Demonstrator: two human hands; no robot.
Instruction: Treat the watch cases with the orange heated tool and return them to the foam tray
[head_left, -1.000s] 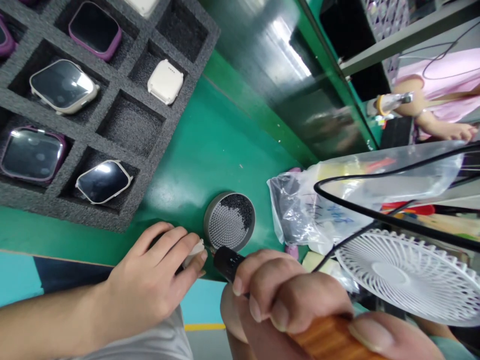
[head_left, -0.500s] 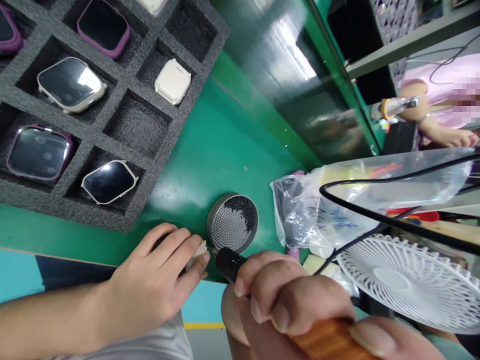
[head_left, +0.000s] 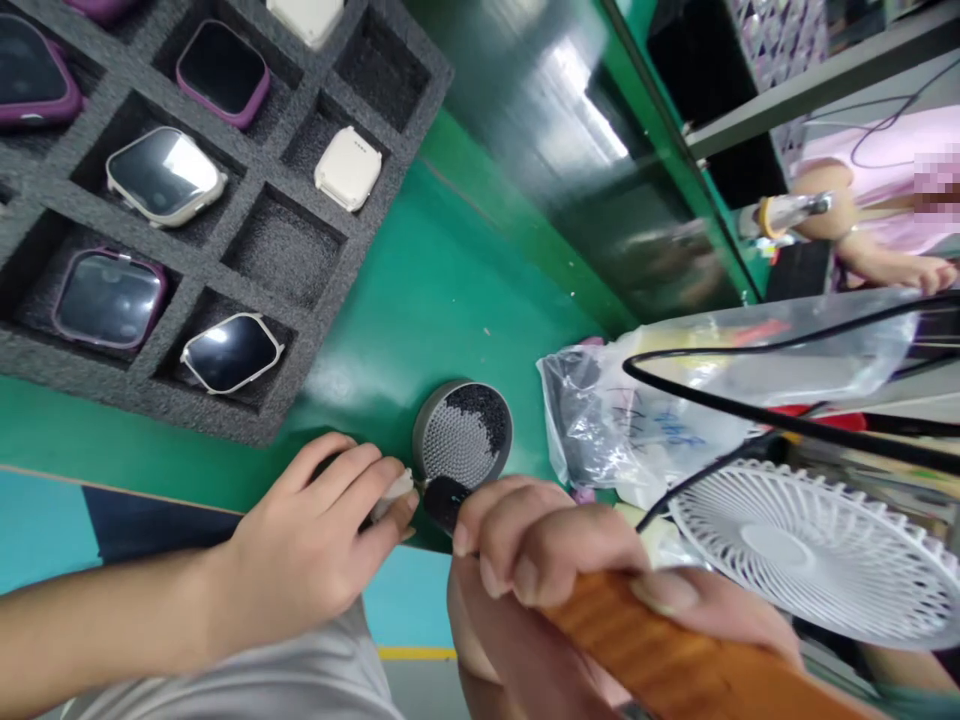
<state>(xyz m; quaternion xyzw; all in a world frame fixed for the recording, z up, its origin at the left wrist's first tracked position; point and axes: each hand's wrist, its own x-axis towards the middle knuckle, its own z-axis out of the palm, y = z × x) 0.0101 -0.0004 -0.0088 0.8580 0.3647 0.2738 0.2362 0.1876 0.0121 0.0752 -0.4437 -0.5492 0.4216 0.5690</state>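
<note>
My left hand (head_left: 322,535) is closed around a small off-white watch case (head_left: 399,486) at the near edge of the green bench. Most of that case is hidden under the fingers. In my right hand (head_left: 547,540) is an electric screwdriver (head_left: 645,650) with a wood-grain body and a black front end. Its tip points left and meets the watch case or lies very close to it; exact contact cannot be made out. Just beyond both hands stands a round grey dish (head_left: 420,432) with a dotted plate and many tiny dark pieces, likely screws, along its far side.
A dark foam tray (head_left: 217,255) holding several purple and off-white watches lies at upper left. To the right are a plastic bag (head_left: 660,400), a black cable (head_left: 720,405) and a white fan (head_left: 787,555). Another person's hand (head_left: 911,270) shows at far right.
My right hand and the screwdriver have shifted slightly left and up, showing more of the wood-grain body. The left hand keeps its hold. The whole view has shifted a little.
</note>
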